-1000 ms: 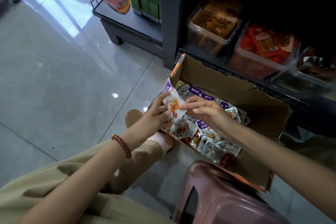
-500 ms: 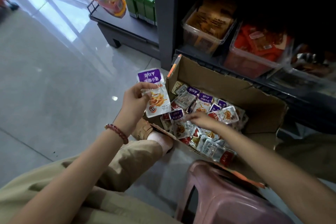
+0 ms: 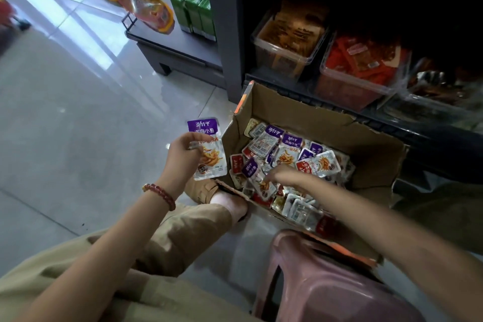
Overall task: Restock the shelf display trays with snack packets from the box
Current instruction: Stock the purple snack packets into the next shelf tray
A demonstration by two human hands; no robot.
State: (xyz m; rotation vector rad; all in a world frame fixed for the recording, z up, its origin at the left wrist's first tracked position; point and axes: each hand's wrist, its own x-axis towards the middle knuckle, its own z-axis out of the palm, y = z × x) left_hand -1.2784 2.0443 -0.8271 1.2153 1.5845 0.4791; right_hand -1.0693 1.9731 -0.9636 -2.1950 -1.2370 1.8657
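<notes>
An open cardboard box [image 3: 326, 123] on the floor holds several small snack packets [image 3: 287, 151] with purple or red tops. My left hand [image 3: 183, 154] grips a purple-topped snack packet [image 3: 209, 151] just left of the box, above the floor. My right hand [image 3: 283, 175] reaches into the box and its fingers touch a purple-topped packet [image 3: 254, 174] near the front wall; I cannot tell whether they pinch it. Clear display trays stand on the low shelf behind the box: one with brown packets [image 3: 285, 44] and one with red packets [image 3: 358, 70].
A pink plastic stool [image 3: 326, 287] stands in front of the box. My bent leg and foot [image 3: 209, 191] lie against the box's front left corner. Green cartons [image 3: 193, 10] sit on a low grey shelf at the back. Hanging snack bags [image 3: 146, 5] are at upper left.
My left hand lifted the purple-topped packet out and to the left of the box. My right hand let go of it and went down among the packets in the box.
</notes>
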